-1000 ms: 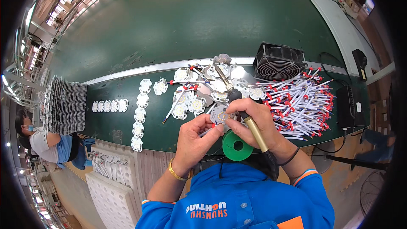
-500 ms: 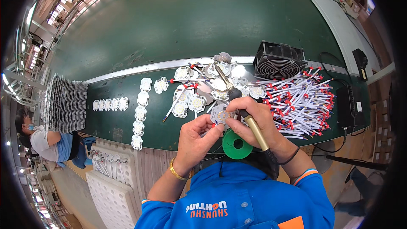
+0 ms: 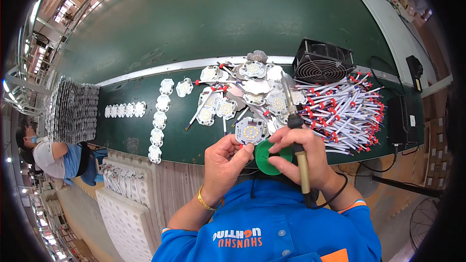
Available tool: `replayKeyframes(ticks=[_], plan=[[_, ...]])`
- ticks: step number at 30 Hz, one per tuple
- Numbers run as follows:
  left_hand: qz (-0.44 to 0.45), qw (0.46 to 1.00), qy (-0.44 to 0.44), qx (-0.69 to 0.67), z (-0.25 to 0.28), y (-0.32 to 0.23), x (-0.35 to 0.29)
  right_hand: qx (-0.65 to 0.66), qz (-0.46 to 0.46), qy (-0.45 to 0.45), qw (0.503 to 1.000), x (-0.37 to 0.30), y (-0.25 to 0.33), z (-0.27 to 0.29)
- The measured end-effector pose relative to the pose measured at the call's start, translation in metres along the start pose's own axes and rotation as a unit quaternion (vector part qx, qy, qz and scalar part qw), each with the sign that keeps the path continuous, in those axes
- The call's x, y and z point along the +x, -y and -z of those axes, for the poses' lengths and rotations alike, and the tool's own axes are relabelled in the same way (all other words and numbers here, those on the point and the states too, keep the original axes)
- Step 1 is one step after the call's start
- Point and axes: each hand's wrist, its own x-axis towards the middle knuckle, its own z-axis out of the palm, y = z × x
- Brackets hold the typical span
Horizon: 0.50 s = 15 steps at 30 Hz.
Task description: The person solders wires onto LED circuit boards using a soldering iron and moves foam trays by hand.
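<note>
- Green workbench (image 3: 213, 19); pale round-patterned board (image 3: 251, 131) pinched in left hand (image 3: 223, 162), near its lower edge.
- Right hand (image 3: 308, 157) just beside, gripping soldering iron (image 3: 301, 165), thumb and forefinger parted over green spool (image 3: 261, 164).
- Board pile (image 3: 255, 86) beyond.
- White cables (image 3: 344, 111) rightward, black fan (image 3: 323, 63) behind.

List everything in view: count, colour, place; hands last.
Held board: one, whitish, front centre.
Soldering iron: one, black and gold, centre right.
Spool: one, green, near held board.
Loose boards: many, white and silver, centre and left.
Board stack: one, grey, left.
Cables: many, white and red, right.
Box fan: one, black, beyond cables.
Long box: one, black, right.
Table: one, green, centre.
Perforated sheets: at least two, pale, lower left.
Co-worker: one, pale top, left.
Left hand: one, bare, on held board.
Right hand: one, bare, around soldering iron.
</note>
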Motion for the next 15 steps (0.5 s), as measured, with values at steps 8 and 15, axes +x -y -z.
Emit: replayKeyframes(ticks=[8,15], plan=[[0.001,0.999,-0.015,-0.028,-0.002,0.006,-0.005,-0.043,0.036,-0.012,0.998,-0.005,-0.003,-0.013],[-0.005,0.999,-0.014,-0.046,-0.003,0.008,-0.005,-0.003,-0.004,-0.041,0.999,-0.010,-0.002,-0.023]])
